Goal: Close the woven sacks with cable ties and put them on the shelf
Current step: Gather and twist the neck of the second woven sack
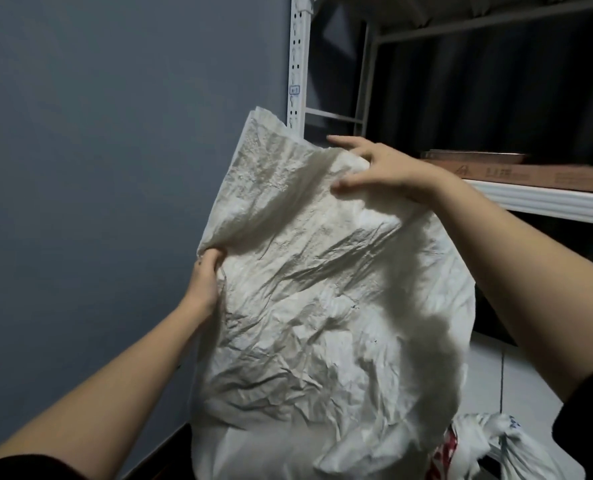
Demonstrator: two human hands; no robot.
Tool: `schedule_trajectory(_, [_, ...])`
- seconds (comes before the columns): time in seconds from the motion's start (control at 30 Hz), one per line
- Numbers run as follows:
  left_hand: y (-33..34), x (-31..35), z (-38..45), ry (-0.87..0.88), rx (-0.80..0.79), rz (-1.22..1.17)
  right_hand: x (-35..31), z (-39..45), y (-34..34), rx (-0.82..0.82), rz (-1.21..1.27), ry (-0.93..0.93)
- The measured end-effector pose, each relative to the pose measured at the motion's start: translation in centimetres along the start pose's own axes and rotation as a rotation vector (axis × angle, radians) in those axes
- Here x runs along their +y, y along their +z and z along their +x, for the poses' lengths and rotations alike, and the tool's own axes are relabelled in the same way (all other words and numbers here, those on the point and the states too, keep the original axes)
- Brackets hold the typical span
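Observation:
A large white woven sack (pixel 322 306), crumpled and dusty, stands upright in front of me, its flat top part held up. My left hand (pixel 206 275) grips the sack's left edge, fingers curled into the fabric. My right hand (pixel 381 168) holds the sack's upper right edge near the mouth, thumb on the front, fingers over the top. The white metal shelf (pixel 547 199) is just behind and to the right of the sack. I see no cable tie.
A flat brown cardboard box (pixel 530 173) lies on the shelf board. The shelf's perforated white upright (pixel 298 64) stands against a grey-blue wall (pixel 97 150). Another white sack with red print (pixel 478 448) lies on the light floor at the lower right.

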State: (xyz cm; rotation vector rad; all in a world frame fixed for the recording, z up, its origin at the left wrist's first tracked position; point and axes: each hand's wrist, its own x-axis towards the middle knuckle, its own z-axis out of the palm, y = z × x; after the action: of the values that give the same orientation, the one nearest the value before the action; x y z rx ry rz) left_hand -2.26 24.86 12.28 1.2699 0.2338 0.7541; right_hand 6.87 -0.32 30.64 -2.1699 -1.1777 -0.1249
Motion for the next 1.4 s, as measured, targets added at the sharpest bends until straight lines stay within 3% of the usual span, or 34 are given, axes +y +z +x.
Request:
schedule_trajectory(0.13, [0.3, 0.1, 0.3, -0.05, 0.046, 0.034, -1.0, -0.6, 1.1, 0.05, 0.155, -0.005])
schedule_trajectory(0.23, [0.0, 0.0, 0.5, -0.096, 0.083, 0.051, -0.9, -0.6, 1.6, 0.069, 0.046, -0.041])
schedule_trajectory(0.4, [-0.6, 0.4, 0.4, -0.061, 0.068, 0.107, -0.7, -1.7, 0.9, -0.158, -0.24, 0.115])
schedule_trajectory(0.5, [0.4, 1.5, -1.1, -0.018, 0.02, 0.158, -0.1, -0.7, 0.6, 0.083, -0.391, 0.098])
schedule_trajectory(0.57, [1.2, 1.3, -1.5, 0.0, -0.003, 0.16, -0.4, -0.1, 0.9, 0.209, -0.301, 0.03])
schedule_trajectory(0.73, [3.4, -0.2, -2.9, 0.0, -0.127, 0.051, -2.5, 1.3, 2.8, 0.338, -0.009, -0.037])
schedule_trajectory(0.93, [5.8, -2.2, -4.9, 0.107, -0.437, 0.435, -5.4, 2.2, 4.8, 0.269, 0.235, -0.1])
schedule_trajectory(1.07, [6.2, -1.7, -4.7, -0.009, -0.398, 0.306, -5.8, 2.0, 5.3, 0.315, 0.361, -0.153])
schedule_trajectory(1.17, [5.6, -1.0, -4.8, 0.008, -0.394, 0.311, -4.4, 1.7, 4.2, 0.383, 0.274, -0.186])
schedule_trajectory(1.27, [4.1, -0.9, -4.8, 0.058, -0.415, 0.355, -2.9, 1.0, 2.1, 0.193, 0.125, -0.071])
schedule_trajectory(1.4, [2.7, -0.4, -5.0, 0.158, -0.499, 0.409, -0.3, -0.2, -0.4, -0.388, -0.049, 0.124])
